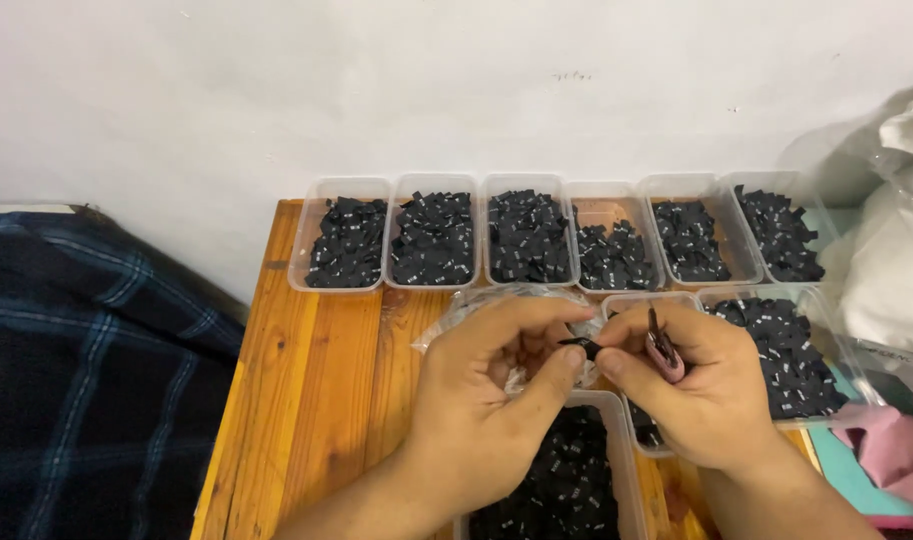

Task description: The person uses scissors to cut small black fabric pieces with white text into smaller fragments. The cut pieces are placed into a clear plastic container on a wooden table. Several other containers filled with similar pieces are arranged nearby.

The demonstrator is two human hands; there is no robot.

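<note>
Both hands met over the middle of a wooden desk (316, 400) of orange, grainy planks. The left hand (486, 400) had its thumb and forefinger pinched shut on one end of a small black fabric tag (582, 347); the right hand (696, 385) pinched the other end, so the tag sat between the two sets of fingertips, above the desk. The right hand also held small pinkish snips (662, 352) tucked against its palm, blades pointing up. Behind the hands lay a crinkled clear plastic bag (476, 305). A row of six clear, rectangular plastic tubs (348, 240) ran along the white wall, each heaped with similar black tags. More such tubs stood just beside and beneath the hands. A dark plaid blanket (86, 370) lay left of the desk.
</note>
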